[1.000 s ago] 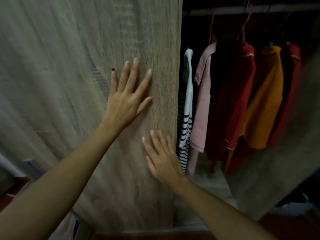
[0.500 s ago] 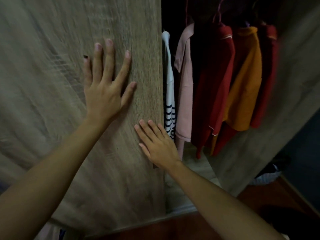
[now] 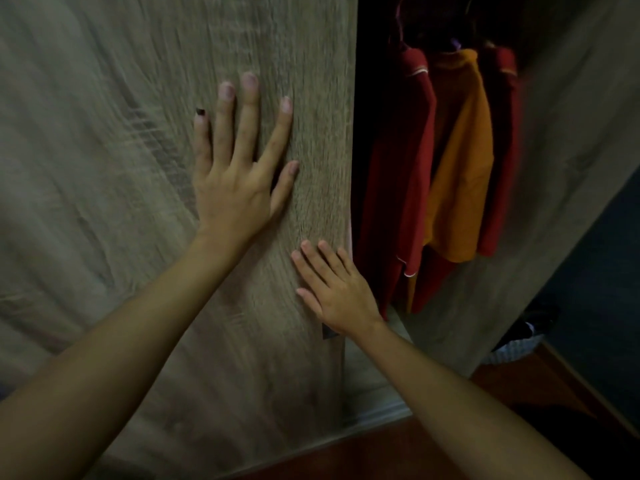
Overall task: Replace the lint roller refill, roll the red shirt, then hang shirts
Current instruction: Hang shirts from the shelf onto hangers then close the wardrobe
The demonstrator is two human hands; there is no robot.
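At 12 o'clock of the view, the broad grey-brown wood-grain sliding wardrobe door [image 3: 138,168] filled most of the frame, and both hands lay flat on it. The left hand [image 3: 235,188] pressed it with straight, spread fingers, gripping nothing. At 5 o'clock from it, the right hand [image 3: 341,299] rested near the door's right edge, fingers straight and close together, also holding nothing.

At 2 o'clock, in the dark open gap of the wardrobe, hung the task's shirts, touching side by side: 3 were visible. There were 2 of red, the dark red shirt with pale trim [image 3: 398,174] on the left and the second dark red shirt [image 3: 502,150] on the right, with 1 mustard-orange shirt [image 3: 460,161] between them. Their hangers were too dark to count. A thin pale sliver at the door's edge may have been another garment; I could not tell.

The shirts looked soft, light and limp, so they would probably be best taken at the hanger or collar. The door seemed stiff, fairly heavy and smooth; flat palms near its free edge would likely push it best. The lint roller was not in view.
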